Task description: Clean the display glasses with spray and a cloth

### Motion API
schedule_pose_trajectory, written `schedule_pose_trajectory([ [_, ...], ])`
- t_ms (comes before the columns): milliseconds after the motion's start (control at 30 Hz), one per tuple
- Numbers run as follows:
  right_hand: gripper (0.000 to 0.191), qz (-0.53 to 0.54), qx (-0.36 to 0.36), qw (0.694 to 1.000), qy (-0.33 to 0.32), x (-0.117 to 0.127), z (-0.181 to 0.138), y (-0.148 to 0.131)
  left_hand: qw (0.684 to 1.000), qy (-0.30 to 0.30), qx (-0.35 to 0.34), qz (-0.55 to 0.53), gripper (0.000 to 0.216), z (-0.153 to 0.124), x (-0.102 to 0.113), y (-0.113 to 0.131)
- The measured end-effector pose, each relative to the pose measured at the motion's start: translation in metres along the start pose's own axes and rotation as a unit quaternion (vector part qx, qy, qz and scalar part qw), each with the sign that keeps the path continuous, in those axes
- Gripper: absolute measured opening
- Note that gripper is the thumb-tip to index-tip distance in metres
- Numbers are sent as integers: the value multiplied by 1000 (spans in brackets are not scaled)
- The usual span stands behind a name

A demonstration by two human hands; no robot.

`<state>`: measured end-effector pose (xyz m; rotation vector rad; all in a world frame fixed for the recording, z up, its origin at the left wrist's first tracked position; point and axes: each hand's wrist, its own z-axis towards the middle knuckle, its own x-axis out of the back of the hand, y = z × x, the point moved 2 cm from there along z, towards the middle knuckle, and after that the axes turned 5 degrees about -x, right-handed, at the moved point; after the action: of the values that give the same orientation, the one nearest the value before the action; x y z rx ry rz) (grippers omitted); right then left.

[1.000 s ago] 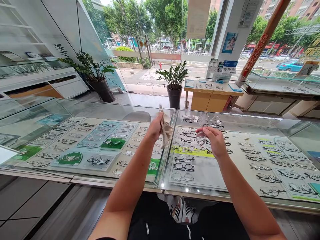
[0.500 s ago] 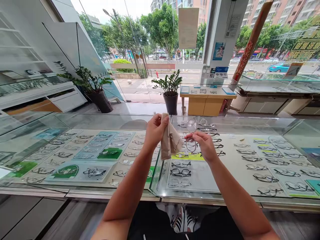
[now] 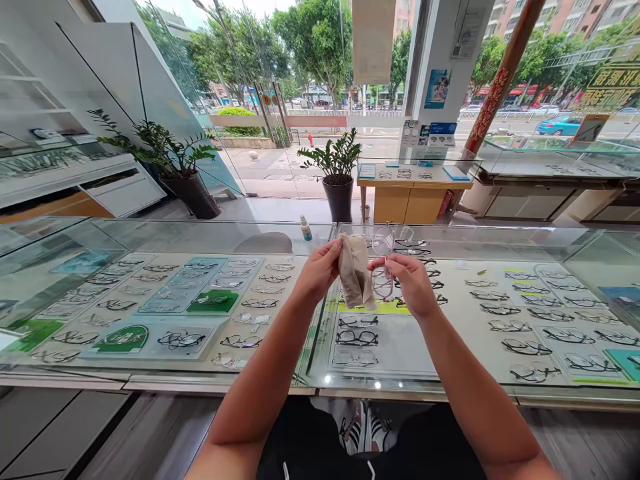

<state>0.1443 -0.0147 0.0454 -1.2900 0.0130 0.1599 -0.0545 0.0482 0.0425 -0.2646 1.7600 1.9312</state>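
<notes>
My left hand [image 3: 320,268] pinches a beige cleaning cloth [image 3: 355,272] by its upper left edge, and the cloth hangs down in loose folds. Just to its right, my right hand [image 3: 407,280] grips a pair of thin-rimmed eyeglasses [image 3: 383,283] near the bridge. The glasses are turned on end, one clear lens above my fingers and the other below. The cloth's right edge is close to the lower lens; whether they touch I cannot tell. Both hands are above the glass display counter [image 3: 280,230].
A small spray bottle [image 3: 305,228] stands on the counter top behind my left hand. Rows of eyeglass frames [image 3: 357,337] lie inside the case under the glass. Beyond the counter are a potted plant [image 3: 339,193], another potted plant [image 3: 191,193] and a wooden display table [image 3: 415,203].
My left hand has moved right and slightly down, and the cloth is closer to the glasses and more spread. The spray bottle, earlier hidden behind my left hand, now shows.
</notes>
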Motion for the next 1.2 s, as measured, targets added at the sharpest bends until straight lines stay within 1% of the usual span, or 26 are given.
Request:
schedule_pose_trajectory([
  [100,28,-11,-25,999,-36,-3,0,1,999,-26,19,-12,35,-1,0,-1],
  [200,28,-8,-44,998,-55,-6,0,5,997,-63,32,-12,37,-2,0,-2],
  [300,28,-8,-54,997,-55,-7,1,7,995,-93,36,-14,39,-3,1,-2],
  [433,29,-9,-64,996,-62,-8,2,10,993,-108,44,-12,36,-3,3,-3],
  [633,27,15,-77,995,-68,-8,3,15,987,-156,27,29,43,-4,3,-3],
  [700,27,16,-81,994,-71,-8,3,17,985,-166,31,44,45,-5,2,-3],
  [867,30,-2,-81,993,-82,-9,3,19,983,-168,24,72,45,-5,1,-5],
  [1033,29,-4,-75,993,-86,-10,2,16,986,-134,5,99,44,-3,3,-6],
  [1133,30,-12,-72,994,-86,-10,2,14,984,-123,12,126,49,-4,3,-6],
  [1200,30,-14,-70,994,-86,-10,3,14,986,-117,13,118,50,-5,2,-6],
])
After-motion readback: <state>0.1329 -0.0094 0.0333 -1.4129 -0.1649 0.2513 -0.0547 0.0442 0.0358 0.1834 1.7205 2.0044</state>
